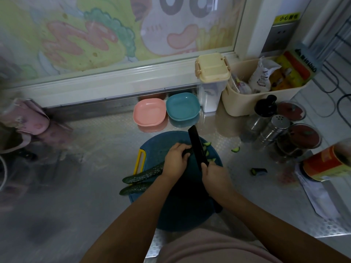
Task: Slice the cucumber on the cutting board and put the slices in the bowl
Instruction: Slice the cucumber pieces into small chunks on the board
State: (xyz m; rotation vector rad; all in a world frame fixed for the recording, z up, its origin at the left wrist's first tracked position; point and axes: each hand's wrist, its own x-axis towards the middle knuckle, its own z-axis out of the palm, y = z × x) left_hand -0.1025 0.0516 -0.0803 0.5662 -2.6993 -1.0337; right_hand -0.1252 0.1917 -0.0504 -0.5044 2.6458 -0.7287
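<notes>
Blue cutting board [182, 211]: round, with a yellow handle [139, 162] at its left edge; lies on the steel tabletop [85, 186] directly in front of the person.
Left hand [175, 161]: palm down, fingers curled over the cucumber [146, 173] and pressing it onto the board; fingertips sit just beside the blade. Forearm enters from the lower left.
Right hand [215, 175]: fingers wrapped tight round the handle of the black knife [197, 147]; the handle itself is hidden in the grip. Forearm enters from the lower right.
Knife axis: blade points away from the person, leaning slightly left toward the bowls; it crosses the cucumber at the held end.
Cucumber axis: long axis runs from near-left to far-right. The near-left tip overhangs the board's left edge; the far-right end is under the left hand, at the blade.
Second cucumber piece [133, 187]: lies just beside the first, on the person's side, roughly parallel, its tip also past the board's edge.
Slices [207, 153]: several lie on the board right of the blade, close together.
Stray pieces: a loose slice [235, 149] and a dark end piece [258, 171] lie on the tabletop right of the board.
Pink bowl [149, 112] and teal bowl [183, 108]: side by side beyond the board, pink on the left, near the wall.
Right margin: jars [303, 137], a metal shaker [275, 128] and a cream basket [266, 103] of packets.
</notes>
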